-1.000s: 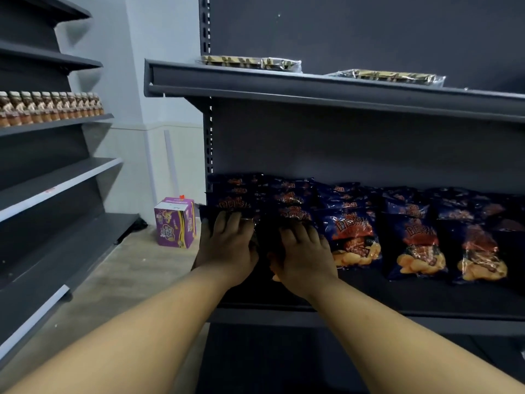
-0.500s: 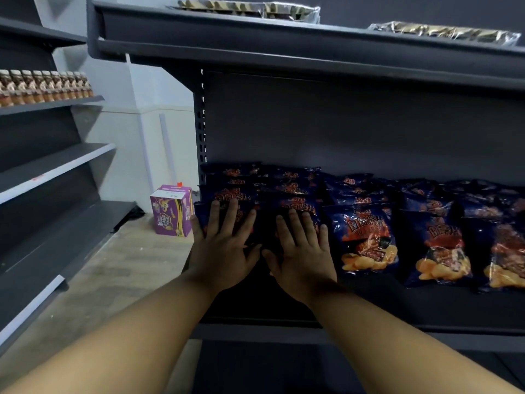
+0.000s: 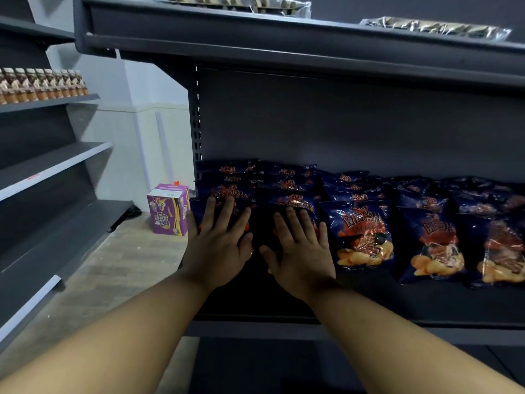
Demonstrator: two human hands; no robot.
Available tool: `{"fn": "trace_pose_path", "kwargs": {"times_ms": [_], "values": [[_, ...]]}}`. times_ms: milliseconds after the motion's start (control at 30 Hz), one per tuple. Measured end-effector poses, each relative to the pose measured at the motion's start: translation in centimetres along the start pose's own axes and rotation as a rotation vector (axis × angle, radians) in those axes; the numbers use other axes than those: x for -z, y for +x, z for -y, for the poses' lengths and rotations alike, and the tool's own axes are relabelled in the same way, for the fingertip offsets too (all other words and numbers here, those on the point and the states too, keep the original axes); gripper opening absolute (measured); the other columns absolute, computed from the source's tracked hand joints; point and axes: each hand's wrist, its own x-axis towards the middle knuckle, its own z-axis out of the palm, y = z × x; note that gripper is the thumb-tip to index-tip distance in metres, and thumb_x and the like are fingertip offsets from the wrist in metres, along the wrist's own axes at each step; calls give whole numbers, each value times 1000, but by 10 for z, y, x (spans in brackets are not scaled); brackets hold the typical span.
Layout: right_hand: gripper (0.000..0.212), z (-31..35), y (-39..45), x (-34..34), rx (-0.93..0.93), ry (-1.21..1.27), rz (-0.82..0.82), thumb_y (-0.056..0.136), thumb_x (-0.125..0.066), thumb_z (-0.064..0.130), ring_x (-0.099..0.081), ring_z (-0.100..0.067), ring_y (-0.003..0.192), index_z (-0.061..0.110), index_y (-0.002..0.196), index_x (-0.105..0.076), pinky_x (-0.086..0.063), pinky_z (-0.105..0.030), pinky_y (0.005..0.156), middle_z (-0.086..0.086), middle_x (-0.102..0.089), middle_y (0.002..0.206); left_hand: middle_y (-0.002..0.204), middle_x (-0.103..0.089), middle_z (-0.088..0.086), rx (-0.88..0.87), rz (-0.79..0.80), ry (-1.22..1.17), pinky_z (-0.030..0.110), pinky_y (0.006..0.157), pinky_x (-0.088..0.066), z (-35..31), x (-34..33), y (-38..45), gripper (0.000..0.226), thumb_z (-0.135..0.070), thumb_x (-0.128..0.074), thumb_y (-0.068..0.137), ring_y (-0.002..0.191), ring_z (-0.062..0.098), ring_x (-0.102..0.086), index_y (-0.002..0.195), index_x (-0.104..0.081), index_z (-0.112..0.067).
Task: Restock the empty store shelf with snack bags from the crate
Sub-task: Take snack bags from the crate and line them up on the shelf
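Nearest, both hands lie flat with fingers spread, the left hand point(image 3: 218, 245) and right hand point(image 3: 301, 251) side by side, pressing on dark blue foil snack bags point(image 3: 360, 231) that cover the dark grey metal shelf point(image 3: 397, 322); more rows overlap beyond the fingertips, and others lie to the right.

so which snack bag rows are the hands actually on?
The two leftmost rows: left hand lies flat on the row by the upright, right hand on the next row. The three rows further right are untouched.
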Motion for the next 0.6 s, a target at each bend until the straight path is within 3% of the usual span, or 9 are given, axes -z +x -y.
{"fn": "trace_pose_path", "kwargs": {"times_ms": [133, 600], "values": [[85, -3, 1, 1, -11, 1, -11, 75, 14, 66, 29, -18, 142, 29, 151, 14, 18, -49, 115, 4, 22, 158, 152, -35, 11, 0, -20, 19, 67, 107, -11, -2, 0, 2, 58, -52, -30, 93, 142, 40, -23, 142, -46, -24], [78, -3, 15, -13, -7, -36, -20, 80, 13, 58, 34, -18, 136, 25, 151, 16, 17, -48, 114, 1, 21, 159, 151, -37, 13, -6, -10, 32, 67, 106, -18, 2, -13, 6, 57, -49, -30, 94, 141, 42, -24, 142, -45, -22]]}}
